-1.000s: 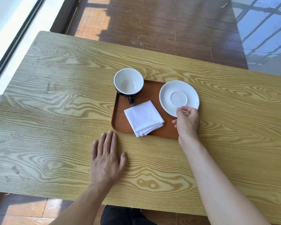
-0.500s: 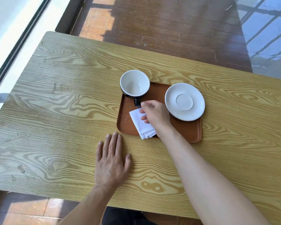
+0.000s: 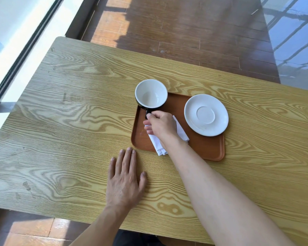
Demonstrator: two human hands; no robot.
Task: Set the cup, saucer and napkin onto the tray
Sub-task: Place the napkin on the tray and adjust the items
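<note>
A brown tray (image 3: 206, 150) lies on the wooden table. A cup (image 3: 151, 94), black outside and white inside, stands at the tray's far left corner with its handle towards me. My right hand (image 3: 161, 126) pinches that handle with thumb and fingers. A folded white napkin (image 3: 180, 134) lies on the tray, mostly hidden under my right hand and wrist. A white saucer (image 3: 206, 115) rests on the tray's right part, its rim reaching past the right edge. My left hand (image 3: 125, 180) lies flat on the table, fingers apart, just in front of the tray.
The wooden table (image 3: 69, 132) spreads wide to the left and right of the tray. Its far edge borders a dark plank floor (image 3: 194, 32). A window frame (image 3: 25, 50) runs along the left side.
My right hand left the saucer, crossed left over the napkin and closed on the cup's handle. The left hand stayed flat on the table.
</note>
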